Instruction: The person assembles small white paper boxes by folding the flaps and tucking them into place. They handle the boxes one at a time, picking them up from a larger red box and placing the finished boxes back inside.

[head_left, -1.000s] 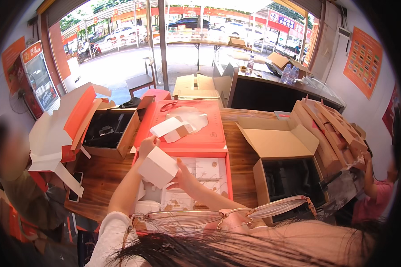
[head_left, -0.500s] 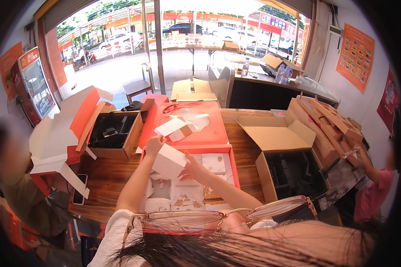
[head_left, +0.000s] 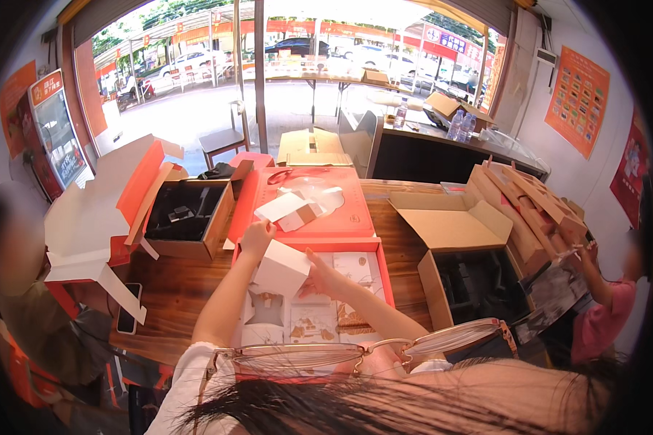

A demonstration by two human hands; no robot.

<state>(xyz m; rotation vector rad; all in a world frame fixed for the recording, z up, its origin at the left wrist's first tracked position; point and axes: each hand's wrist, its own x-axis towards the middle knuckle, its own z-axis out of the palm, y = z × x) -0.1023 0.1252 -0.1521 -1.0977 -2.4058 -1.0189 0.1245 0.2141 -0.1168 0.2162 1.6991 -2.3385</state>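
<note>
A small white box (head_left: 282,268) is held tilted over the red gift box (head_left: 386,279). My left hand (head_left: 257,236) pinches its far left corner. On the box's right side, my right hand (head_left: 321,275) grips with the thumb on top and the fingers at the lower edge. Beneath it, the gift box holds several white printed packs (head_left: 313,323) and an open white compartment (head_left: 265,309). Beyond lies the red lid (head_left: 355,206), bearing an opened white carton (head_left: 286,210) and clear plastic wrapping (head_left: 331,197).
At left are a carton with black contents (head_left: 185,210), a large white-and-red carton (head_left: 98,210) and a phone (head_left: 129,308). An open brown box (head_left: 432,290) and stacked cardboard pieces (head_left: 537,206) stand at right. One person sits at each side of the wooden table (head_left: 395,250).
The white box has shifted slightly right and tipped a little in my hands. Both hands moved slightly with it. The co-worker's hands at right moved on the cardboard pieces.
</note>
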